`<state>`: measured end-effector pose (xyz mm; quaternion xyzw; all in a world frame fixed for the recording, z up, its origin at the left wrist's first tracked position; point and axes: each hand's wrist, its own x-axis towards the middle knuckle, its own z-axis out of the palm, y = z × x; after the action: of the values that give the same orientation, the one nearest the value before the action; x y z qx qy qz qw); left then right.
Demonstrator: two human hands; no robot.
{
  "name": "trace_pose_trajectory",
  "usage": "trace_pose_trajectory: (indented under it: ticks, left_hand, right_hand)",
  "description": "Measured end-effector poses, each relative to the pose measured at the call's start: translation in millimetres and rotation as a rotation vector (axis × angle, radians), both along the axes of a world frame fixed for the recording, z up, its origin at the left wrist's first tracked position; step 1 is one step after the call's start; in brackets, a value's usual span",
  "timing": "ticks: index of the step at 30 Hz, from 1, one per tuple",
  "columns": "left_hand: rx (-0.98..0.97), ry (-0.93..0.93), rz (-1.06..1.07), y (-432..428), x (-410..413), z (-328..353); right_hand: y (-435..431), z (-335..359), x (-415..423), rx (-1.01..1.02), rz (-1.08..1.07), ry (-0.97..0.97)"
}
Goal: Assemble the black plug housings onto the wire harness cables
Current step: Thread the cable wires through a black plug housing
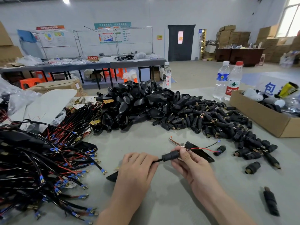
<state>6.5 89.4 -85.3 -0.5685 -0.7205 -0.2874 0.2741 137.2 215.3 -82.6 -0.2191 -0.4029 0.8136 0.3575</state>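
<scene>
Housing (pixel 170 155) is looking rigid and light; right hand (pixel 194 166) is pinching its end, left hand (pixel 138 164) is gripping the limp cable (pixel 156 161).

Near the big heap of black plastic shells (pixel 138 104), the grey table (pixel 138 140) has open room. Tangled black-and-red wires (pixel 40 159) block the heap's left.

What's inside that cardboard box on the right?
The cardboard box holds white and grey rounded objects, crinkled clear plastic and a yellow packet. Anything beneath them is covered.
</scene>
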Motion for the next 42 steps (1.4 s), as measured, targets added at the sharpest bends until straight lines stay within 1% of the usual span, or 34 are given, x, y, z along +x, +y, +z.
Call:
trace_pose_trajectory:
  ticks: [7, 12, 15, 24, 31, 36, 39, 42]
  left_hand:
    - [0.008, 0.019, -0.009, 3.7, 1.4, -2.0]
    - [-0.036, -0.047, -0.018, 3.7, 3.9, -3.6]
    - [-0.051, 0.003, -0.016, 3.3, 2.4, -4.6]
    - [-0.056, 0.006, 0.034, 1.5, -2.9, -6.6]
    - [-0.092, -0.058, 0.056, -2.0, -4.2, -4.6]
    - [-0.142, -0.159, 0.057, -5.1, -4.1, -2.5]
    - [-0.154, -0.227, 0.046, -6.1, -3.1, -2.7]
    - [-0.159, -0.263, 0.033, -6.4, -3.0, -3.2]
  right_hand:
    - [-1.2, 3.1, 2.0, 0.035, 0.05, -0.03]
    - [-3.4, 3.4, 2.9, 0.075, 0.107, -0.035]
    - [-8.5, 3.0, 0.2, 0.101, 0.15, -0.059]
    - [-3.8, 2.6, 2.5, 0.163, 0.023, -0.09]
    - [3.5, 1.3, 4.7, 0.181, -0.094, -0.083]
    - [10.8, 2.5, 7.7, 0.112, -0.167, -0.047]
    - [10.4, 3.2, 7.2, 0.086, -0.137, -0.024]
    - [2.8, 0.7, 4.0, 0.108, -0.01, -0.04]
